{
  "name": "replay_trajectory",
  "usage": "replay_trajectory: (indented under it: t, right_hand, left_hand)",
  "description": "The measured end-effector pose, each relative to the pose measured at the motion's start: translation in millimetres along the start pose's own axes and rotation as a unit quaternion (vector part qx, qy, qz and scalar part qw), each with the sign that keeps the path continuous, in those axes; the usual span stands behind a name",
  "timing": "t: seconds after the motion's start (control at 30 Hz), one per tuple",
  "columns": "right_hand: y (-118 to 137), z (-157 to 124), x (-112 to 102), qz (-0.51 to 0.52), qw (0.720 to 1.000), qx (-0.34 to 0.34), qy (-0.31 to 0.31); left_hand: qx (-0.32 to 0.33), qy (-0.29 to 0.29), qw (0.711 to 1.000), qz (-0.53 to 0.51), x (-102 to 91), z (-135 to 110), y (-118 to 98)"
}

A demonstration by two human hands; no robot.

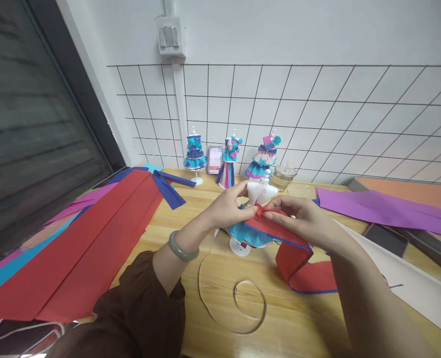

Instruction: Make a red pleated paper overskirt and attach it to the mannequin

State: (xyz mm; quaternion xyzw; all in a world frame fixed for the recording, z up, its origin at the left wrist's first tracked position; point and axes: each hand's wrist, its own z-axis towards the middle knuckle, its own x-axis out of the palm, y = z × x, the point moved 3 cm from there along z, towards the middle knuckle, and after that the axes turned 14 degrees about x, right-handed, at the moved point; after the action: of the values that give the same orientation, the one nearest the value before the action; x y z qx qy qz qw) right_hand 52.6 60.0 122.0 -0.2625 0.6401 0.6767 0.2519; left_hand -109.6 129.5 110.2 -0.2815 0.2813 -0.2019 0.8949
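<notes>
- Brown sleeve (138, 303) sits lowest in view, then a pale green bangle (181, 247) on the wrist. Whose arm is that?
- It is the person's left arm. Their left hand (230, 204) reaches to a small white mannequin (260, 191), which stands on the wooden table (190, 211) in a blue skirt (248, 236).
- And what are the fingers doing?
- Thumb and fingertips pinch the bunched end of a red paper strip (293, 261) against the mannequin's waist. The right hand (302, 216) grips the same strip just beside them, with its fingers curled over it.
- Where does the strip go?
- It slants across the skirt, folds down and trails onto the table under the right forearm.
- Anything close by?
- A loop of clear tape (251, 281) lies in front of the stand. Broad red sheets (93, 248) spread to the left and a purple sheet (385, 209) to the right. Three dressed mannequins (228, 159) and a glass jar (283, 176) stand by the wall.
</notes>
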Motion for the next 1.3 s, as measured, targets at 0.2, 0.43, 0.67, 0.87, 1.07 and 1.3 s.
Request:
replay_trajectory:
  t: [0.2, 0.43, 0.67, 0.87, 1.07, 1.3]
  right_hand:
    - [3.1, -4.4, -2.8, 0.0, 1.0, 0.008, -0.009]
    - [2.9, -3.2, -1.8, 0.027, 0.999, -0.02, -0.008]
    - [-2.8, 0.9, -1.4, 0.011, 0.998, 0.0, -0.056]
    - [-1.6, -0.1, -3.2, -0.003, 0.998, 0.007, -0.06]
    - [3.1, -4.1, -3.1, 0.006, 1.0, 0.008, -0.022]
    - [2.6, -2.9, -0.9, 0.033, 0.999, -0.008, 0.001]
  left_hand:
    - [0.011, 0.0, 1.0, -0.028, 0.7, 0.6, 2.2]
    - [0.017, -0.004, 0.998, -0.057, 1.0, 1.1, 3.6]
    - [0.024, 0.002, 0.999, -0.049, 1.3, 1.2, 4.7]
    - [0.025, 0.004, 0.998, -0.052, 2.0, 1.4, 2.4]
    - [0.009, -0.01, 0.999, -0.036, 3.5, 1.1, 2.6]
    - [0.019, -0.018, 0.999, -0.035, 4.5, 1.3, 4.6]
